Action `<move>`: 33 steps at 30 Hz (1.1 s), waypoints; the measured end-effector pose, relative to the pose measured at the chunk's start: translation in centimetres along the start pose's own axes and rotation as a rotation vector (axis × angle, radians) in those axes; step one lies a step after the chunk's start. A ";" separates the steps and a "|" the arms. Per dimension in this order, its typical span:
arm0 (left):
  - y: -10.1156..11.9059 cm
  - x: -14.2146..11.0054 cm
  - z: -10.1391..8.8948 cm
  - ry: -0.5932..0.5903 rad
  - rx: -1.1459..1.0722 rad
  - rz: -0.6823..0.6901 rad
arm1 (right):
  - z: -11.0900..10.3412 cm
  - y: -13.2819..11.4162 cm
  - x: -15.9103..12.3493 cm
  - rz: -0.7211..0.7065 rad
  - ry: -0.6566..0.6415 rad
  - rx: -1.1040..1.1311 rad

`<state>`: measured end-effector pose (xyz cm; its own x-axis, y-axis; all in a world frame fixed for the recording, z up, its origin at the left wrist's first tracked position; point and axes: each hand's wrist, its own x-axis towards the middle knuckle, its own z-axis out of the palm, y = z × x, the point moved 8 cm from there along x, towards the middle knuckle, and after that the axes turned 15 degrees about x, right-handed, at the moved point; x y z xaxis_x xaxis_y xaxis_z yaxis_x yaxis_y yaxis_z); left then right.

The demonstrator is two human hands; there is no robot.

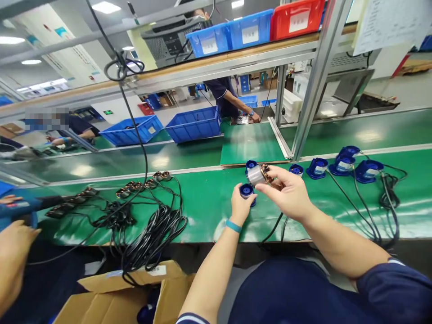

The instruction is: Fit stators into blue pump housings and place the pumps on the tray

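Observation:
My right hand (290,194) is closed around a silver motor core with copper windings (260,174), held just above the green belt (209,202). My left hand (240,204) pinches a small blue plastic cap (246,191) directly below and left of the core, almost touching it. Another blue cap (251,164) lies on the belt just behind the core. A black cable runs from under my right hand down over the belt's near edge.
Finished blue units with black cords (344,163) lie on the belt at right. Bare cores with coiled black cables (148,225) lie at left. Open cardboard box (135,292) below. Another person's hand (15,252) at far left; workers and blue bins (194,123) beyond.

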<state>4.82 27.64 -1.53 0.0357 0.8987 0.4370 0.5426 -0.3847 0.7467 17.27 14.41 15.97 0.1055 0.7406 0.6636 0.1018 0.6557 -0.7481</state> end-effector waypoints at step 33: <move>-0.6 -11.3 -3.0 -0.012 -0.013 -0.061 | 0.2 16.0 -7.1 0.155 -0.649 -0.466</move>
<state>1.55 17.07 -5.37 0.0132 0.9232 0.3842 0.5331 -0.3316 0.7784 17.95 19.66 -0.70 -0.4278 0.8492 0.3097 0.5494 0.5164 -0.6569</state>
